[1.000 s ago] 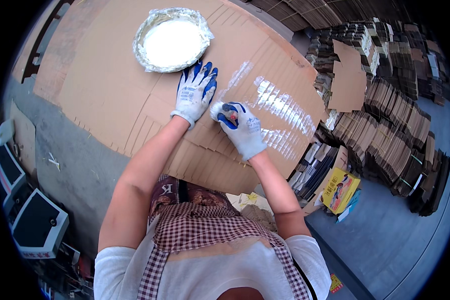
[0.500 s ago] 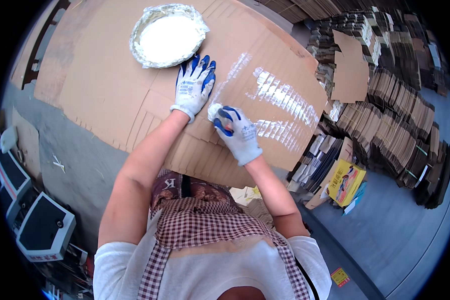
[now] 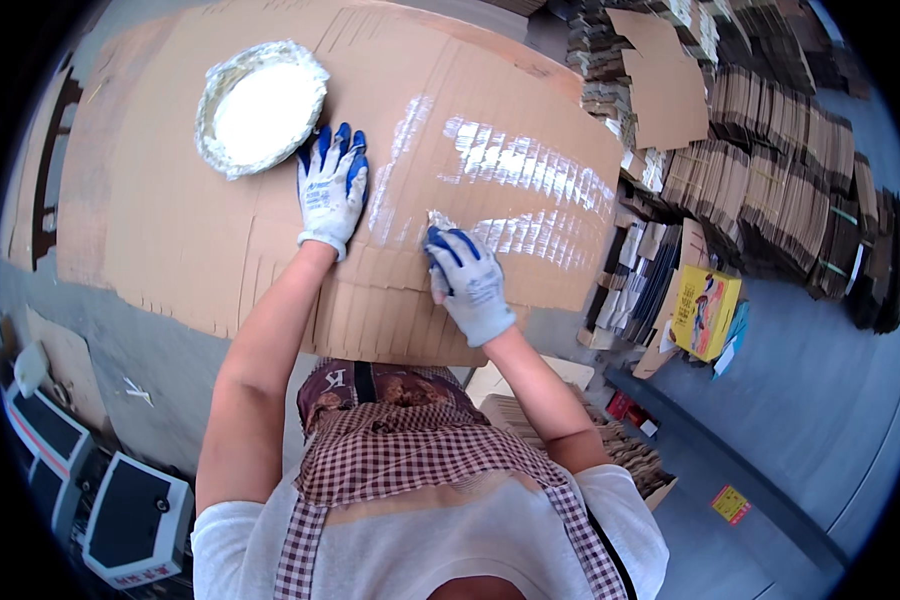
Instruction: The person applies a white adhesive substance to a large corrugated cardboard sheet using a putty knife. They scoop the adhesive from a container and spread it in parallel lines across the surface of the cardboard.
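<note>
While the left hand (image 3: 332, 197) lies flat, the right hand (image 3: 467, 277) grips a white-tipped tool (image 3: 437, 219) at the cardboard sheet (image 3: 170, 235)

As both hands are gloved, white with blue toward the fingers, contact shows mostly by posture. Left hand: palm down on the sheet, fingers stretched out and a little apart, nothing grasped, fingertips just beside a bowl (image 3: 211, 118); can't tell if they touch its rim. Right hand: fingers curled together, clamped on the tool, most of it hidden under the glove; can't tell if brush or wad. Tool's tip pokes out beyond the fingers, at the sheet surface, between a narrow white smear (image 3: 394, 170) on the left and a lower ribbed white patch (image 3: 540, 238) on the right. An upper white patch (image 3: 530, 166) lies farther from the person.

Bowl sits on the sheet, up-left of the left hand, holding white paste (image 3: 267, 116), rim crusted or wrapped in something whitish. Person wears a checkered apron (image 3: 400, 455) over a pale shirt (image 3: 420, 540). Off to the right: bundled cardboard stacks (image 3: 780, 195), a yellow box (image 3: 706, 312). Lower left: a dark-panelled machine (image 3: 135, 515) with a light frame
</note>
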Demonstrator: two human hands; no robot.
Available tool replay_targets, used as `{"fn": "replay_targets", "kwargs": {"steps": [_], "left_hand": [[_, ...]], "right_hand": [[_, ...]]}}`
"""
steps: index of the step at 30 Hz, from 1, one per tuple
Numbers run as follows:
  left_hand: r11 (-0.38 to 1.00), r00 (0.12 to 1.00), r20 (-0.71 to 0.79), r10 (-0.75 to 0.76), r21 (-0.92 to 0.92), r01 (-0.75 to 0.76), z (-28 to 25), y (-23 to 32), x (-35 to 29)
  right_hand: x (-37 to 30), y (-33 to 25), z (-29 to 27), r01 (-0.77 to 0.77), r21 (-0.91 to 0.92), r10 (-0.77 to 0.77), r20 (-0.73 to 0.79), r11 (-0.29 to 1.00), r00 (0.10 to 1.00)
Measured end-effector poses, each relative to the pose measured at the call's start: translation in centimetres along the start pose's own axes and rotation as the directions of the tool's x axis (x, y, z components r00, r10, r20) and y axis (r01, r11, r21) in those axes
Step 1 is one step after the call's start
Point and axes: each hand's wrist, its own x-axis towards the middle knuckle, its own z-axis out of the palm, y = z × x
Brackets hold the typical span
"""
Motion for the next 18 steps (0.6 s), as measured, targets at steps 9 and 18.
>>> {"fn": "replay_targets", "kwargs": {"steps": [9, 18], "left_hand": [[0.995, 0.998, 0.050, 0.029, 0.091, -0.034, 0.1, -0.5, -0.1], [0.995, 0.996, 0.038, 0.084, 0.049, -0.085, 0.4, -0.4, -0.2]], "right_hand": [[-8.2, 8.8, -1.1, -0.498, -0.020, 0.475, -0.268, 0.867, 0.838], [-14.3, 12.2, -0.7, -0.429, -0.035, 0.417, -0.175, 0.903, 0.892]]}}
